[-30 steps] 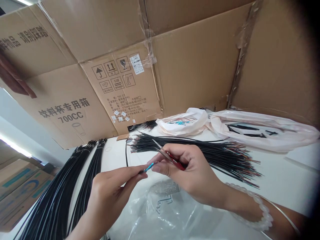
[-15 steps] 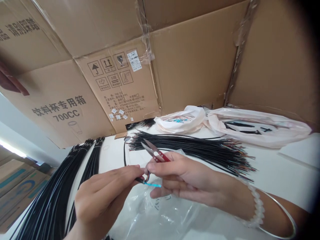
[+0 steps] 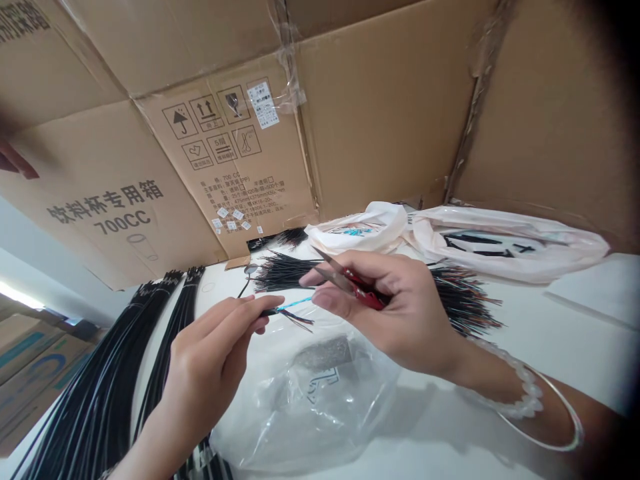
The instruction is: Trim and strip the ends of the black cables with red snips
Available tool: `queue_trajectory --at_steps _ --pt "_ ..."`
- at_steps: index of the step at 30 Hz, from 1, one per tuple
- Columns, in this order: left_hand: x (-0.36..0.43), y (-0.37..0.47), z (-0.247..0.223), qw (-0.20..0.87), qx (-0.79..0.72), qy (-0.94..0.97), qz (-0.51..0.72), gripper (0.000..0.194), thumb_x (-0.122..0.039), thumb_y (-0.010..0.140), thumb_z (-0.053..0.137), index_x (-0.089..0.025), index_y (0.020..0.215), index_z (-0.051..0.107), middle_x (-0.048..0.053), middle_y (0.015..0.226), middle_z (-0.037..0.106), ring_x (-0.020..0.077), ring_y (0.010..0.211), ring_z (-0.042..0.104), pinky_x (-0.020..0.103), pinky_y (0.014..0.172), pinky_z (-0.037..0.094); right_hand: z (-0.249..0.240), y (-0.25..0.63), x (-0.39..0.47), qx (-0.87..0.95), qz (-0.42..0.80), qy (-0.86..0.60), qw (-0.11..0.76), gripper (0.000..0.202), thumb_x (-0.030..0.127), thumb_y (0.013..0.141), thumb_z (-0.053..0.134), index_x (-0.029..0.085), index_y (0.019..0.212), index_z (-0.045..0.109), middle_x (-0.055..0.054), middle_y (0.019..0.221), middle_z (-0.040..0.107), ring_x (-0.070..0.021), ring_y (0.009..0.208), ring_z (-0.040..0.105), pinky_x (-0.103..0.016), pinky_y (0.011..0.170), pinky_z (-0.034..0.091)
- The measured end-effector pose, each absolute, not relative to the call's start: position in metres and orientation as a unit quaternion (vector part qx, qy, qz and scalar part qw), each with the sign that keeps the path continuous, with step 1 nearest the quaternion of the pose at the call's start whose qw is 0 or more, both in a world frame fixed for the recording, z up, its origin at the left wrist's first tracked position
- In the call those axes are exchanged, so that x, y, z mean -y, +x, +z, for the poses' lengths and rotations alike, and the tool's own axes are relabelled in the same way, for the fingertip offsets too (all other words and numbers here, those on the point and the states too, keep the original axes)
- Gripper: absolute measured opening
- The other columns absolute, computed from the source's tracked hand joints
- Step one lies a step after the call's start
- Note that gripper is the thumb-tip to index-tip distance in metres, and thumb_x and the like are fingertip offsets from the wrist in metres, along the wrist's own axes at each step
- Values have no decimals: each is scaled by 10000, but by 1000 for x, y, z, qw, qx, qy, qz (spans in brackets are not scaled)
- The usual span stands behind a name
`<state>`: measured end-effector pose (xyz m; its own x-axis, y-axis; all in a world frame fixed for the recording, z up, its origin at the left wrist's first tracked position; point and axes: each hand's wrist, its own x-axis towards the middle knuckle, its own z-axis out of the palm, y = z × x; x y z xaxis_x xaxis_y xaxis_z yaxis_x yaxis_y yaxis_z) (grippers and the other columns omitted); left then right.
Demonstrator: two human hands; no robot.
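Note:
My left hand point(image 3: 213, 353) is closed on a black cable point(image 3: 269, 312) near its stripped end. Thin dark and coloured wires point(image 3: 299, 319) fan out from that end toward the right. A bright blue strand point(image 3: 297, 304) runs from the same end to the thumb of my right hand point(image 3: 405, 313), stretched nearly straight. Held in my right hand is a pair of red-handled thread snips point(image 3: 367, 293), blades pointing up and left. Thumb and forefinger seem to meet the strand's tip, though the exact contact is hard to see.
Behind my right hand lies a bundle of black cables point(image 3: 465, 300); more cable bundles point(image 3: 110, 360) stretch along the left. A clear plastic bag point(image 3: 310, 413) rests below my hands. Two white bags point(image 3: 540, 263) with scraps sit at the back, before tall cardboard boxes point(image 3: 380, 127).
My right hand has moved up and right, drawing the blue strand out straight. The dark wires now hang apart from it. My left hand has turned, and the view has shifted slightly.

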<state>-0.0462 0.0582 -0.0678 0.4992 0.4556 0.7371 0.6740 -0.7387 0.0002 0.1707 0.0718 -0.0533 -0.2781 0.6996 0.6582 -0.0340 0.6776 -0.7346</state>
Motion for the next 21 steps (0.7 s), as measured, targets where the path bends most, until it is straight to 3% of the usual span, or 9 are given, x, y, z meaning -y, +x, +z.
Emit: queue_trajectory --at_steps 3,8,14,21 --pt "-57 -47 -67 147 335 -853 -371 348 40 831 503 -149 1106 599 -36 776 569 -24 761 526 53 758 419 -52 169 -70 718 360 -238 546 277 230 860 630 146 629 501 67 591 341 -26 523 300 -179 446 258" --pt "-57 -49 -64 123 331 -860 -369 224 -21 875 438 -141 980 596 -33 766 569 -29 721 523 44 700 405 -54 166 -69 688 438 -223 534 206 143 804 685 140 683 519 86 588 370 -17 517 275 -160 456 253" --pt "-65 -51 -65 10 316 -876 -363 221 -105 912 396 -178 956 600 -34 701 604 -11 607 538 52 605 428 -63 158 -81 634 559 -222 486 227 262 802 722 142 748 536 60 634 488 -44 575 424 -171 538 341" --pt "-68 -55 -73 -65 351 -861 -363 224 -142 913 411 -236 1015 587 -48 605 520 4 508 473 67 489 395 -62 164 -83 643 506 -213 535 246 254 799 729 160 748 507 59 665 486 -46 602 422 -170 567 353"
